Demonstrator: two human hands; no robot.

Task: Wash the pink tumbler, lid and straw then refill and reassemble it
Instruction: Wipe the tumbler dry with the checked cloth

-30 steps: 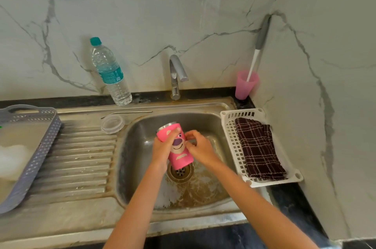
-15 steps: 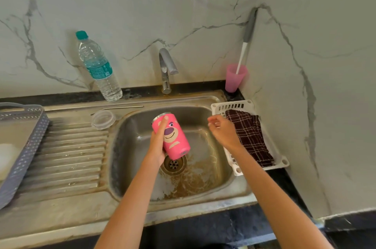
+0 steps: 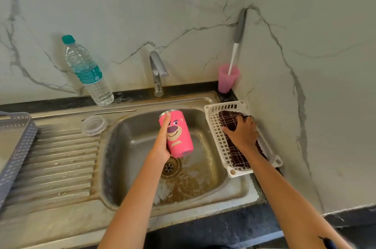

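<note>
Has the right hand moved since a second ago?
Yes. The right hand left the pink tumbler over the sink and went rightward to the white basket, where it now rests on the checked cloth.

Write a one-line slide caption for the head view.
Left hand holds pink bear-print tumbler over steel sink; right hand touches dark checked cloth.

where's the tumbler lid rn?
Head view: the lid lies flat on the drainboard, just left of the sink basin and right in front of the metal straw.
</note>
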